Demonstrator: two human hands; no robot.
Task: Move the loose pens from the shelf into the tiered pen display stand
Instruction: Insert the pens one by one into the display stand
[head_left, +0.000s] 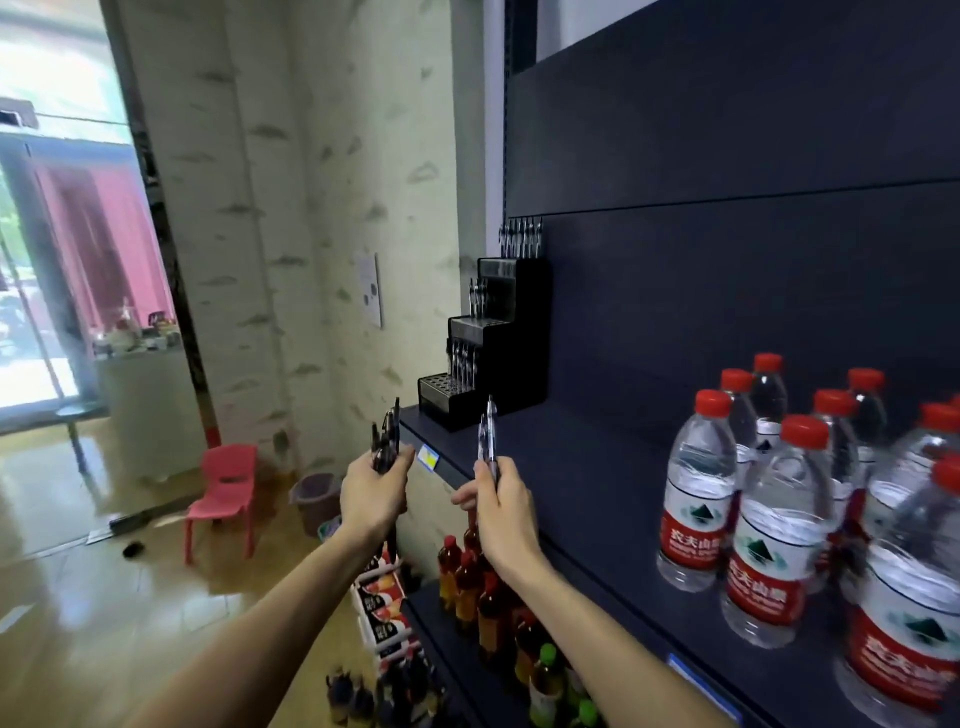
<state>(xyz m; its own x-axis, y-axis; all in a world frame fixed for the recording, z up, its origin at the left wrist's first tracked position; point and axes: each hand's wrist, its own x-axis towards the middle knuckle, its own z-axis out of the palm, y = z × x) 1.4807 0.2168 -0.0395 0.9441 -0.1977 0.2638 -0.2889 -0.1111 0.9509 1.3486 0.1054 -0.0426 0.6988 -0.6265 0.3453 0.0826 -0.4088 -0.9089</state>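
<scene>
Left hand (371, 496): closed round a bunch of dark pens (385, 441), long axes near upright, tips toward 12 o'clock.
Right hand (501, 506): pinches a clear pen (488, 439), upright, leaning slightly to 12 o'clock, above the shelf (561, 483) front edge.
Water bottles (779, 519): at 3 o'clock on the shelf.
Tiered display stand (493, 338): at 12 o'clock, far shelf end, pens standing upright in its tiers.

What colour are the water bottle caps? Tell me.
Red: the caps on the water bottles are red, shown best in the head view, the only one.
</scene>
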